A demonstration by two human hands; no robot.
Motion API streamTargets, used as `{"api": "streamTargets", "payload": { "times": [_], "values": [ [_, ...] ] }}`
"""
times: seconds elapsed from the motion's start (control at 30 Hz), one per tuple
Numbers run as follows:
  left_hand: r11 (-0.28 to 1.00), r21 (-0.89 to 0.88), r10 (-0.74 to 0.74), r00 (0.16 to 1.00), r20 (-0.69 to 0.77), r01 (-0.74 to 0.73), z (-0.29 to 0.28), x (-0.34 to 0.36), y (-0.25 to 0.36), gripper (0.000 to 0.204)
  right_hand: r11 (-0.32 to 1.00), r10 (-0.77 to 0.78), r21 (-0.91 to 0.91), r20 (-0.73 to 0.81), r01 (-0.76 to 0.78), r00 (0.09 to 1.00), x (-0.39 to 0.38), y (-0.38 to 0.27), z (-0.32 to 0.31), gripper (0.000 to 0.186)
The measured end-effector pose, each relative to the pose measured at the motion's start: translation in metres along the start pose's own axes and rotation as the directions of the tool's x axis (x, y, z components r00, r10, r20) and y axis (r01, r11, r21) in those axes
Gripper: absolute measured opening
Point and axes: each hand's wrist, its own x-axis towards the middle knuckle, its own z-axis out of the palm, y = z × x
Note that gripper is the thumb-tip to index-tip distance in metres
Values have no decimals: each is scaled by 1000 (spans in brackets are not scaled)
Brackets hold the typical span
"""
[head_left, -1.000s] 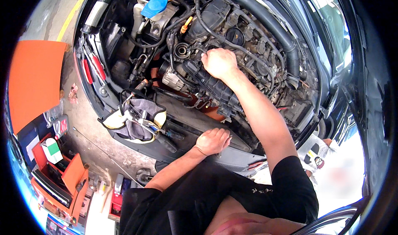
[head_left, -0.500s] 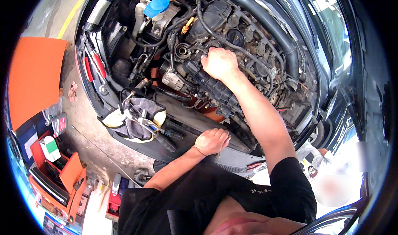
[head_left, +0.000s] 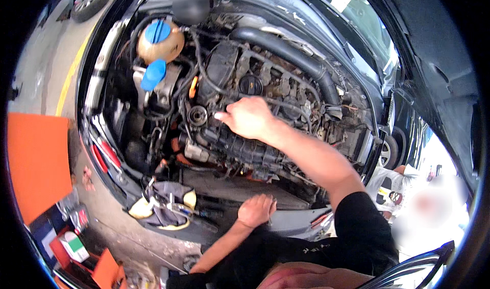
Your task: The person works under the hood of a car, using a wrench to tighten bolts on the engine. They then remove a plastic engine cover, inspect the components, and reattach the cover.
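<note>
My right hand reaches over the engine, its fingers curled down against the top, beside a round open housing. Whatever lies under those fingers is hidden. Down at the front edge of the engine bay, my left hand is closed in a loose fist. A small metallic bit shows beside its fingers, too little to name. Behind the right hand sits a black round oil filler cap. An orange dipstick handle stands to the left of it.
A grey and yellow glove lies with tools on the front edge. Red-handled pliers rest at the left. A coolant tank with a blue cap stands far left. The raised hood hangs at right; another person is beyond the car.
My view has shifted, so the engine sits lower and farther left and the whole coolant tank shows. Both hands stay at about the same places on the car.
</note>
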Motion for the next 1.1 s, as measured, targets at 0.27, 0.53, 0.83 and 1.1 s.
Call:
{"api": "streamTargets", "payload": {
  "times": [0.27, 0.53, 0.83, 1.1],
  "values": [
    [1000, -11, -23, 986, 166, 25, -3, -1, -1, 27, 974, 102, -33, -821, -225, 561, 104, 228, -129, 30],
    [998, -17, 55, 995, 85, -54, -5, 0, -5, 27, 915, 396, 241, -373, -324, 839, 201, 249, -169, 64],
    [997, 35, 59, 994, 90, -62, -6, -2, -4, 33, 947, 320, 104, -403, -305, 857, 214, 248, -183, 44],
    [999, 23, 45, 991, 130, -48, -7, -1, -4, 31, 860, 235, 510, -428, 18, 873, 213, 317, -163, 30]
  ]
}}
